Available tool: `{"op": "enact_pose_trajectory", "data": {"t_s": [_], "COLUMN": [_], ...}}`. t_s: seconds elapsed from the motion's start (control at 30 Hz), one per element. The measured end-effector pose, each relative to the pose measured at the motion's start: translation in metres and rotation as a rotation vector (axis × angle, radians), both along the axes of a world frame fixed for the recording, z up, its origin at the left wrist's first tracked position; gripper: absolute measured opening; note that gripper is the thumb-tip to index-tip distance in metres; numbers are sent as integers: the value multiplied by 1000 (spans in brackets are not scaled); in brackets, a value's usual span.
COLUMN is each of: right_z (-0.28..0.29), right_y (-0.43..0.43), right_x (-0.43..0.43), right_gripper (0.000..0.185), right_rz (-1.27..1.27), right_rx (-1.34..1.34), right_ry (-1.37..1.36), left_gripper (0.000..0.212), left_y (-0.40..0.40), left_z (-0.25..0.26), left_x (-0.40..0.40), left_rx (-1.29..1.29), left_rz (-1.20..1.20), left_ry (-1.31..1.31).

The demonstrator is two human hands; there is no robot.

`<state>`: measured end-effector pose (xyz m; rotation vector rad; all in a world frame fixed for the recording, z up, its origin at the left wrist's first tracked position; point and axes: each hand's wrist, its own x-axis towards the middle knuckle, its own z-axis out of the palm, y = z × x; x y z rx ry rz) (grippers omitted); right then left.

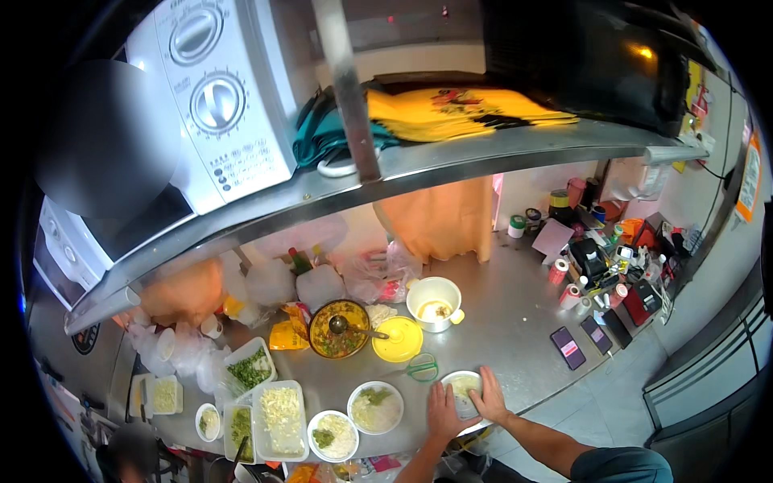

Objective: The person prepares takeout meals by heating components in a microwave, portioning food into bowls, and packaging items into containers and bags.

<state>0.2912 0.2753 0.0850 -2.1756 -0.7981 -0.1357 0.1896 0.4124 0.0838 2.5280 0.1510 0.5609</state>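
Note:
My left hand [445, 412] and my right hand [491, 395] press on a round white bowl [464, 380] with a clear lid at the steel counter's front edge, one hand at each side. Pale and green food shows through the lid. Just left of it stand two uncovered white bowls [375, 407] [333, 436] with pale shreds and green bits. Green-handled scissors [422, 367] lie behind the lidded bowl.
Plastic tubs [280, 416] of chopped food stand at the left. Behind are a pan with a ladle [339, 329], a yellow lid [397, 339] and a white pot [433, 304]. Phones [567, 348] lie at the right. A steel shelf [483, 154] spans above. Another person [128, 453] is at lower left.

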Motion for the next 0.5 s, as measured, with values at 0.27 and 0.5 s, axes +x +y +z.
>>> {"op": "enact_pose_trajectory", "data": {"t_s": [0.27,0.5], "right_z": [-21,-27], "right_y": [-30,-36], "right_x": [-37,3], "right_gripper": [51,32], "right_rz": [-379,-423], "right_rx": [347,295], "right_ry": [1287,1108], "left_gripper": [75,22], "left_y": [-19,4], "left_z": [94,544], "left_x": [24,87], "left_rx": [-160,216], "left_rz": [115,-77], "left_ry": [-198,-891]}}
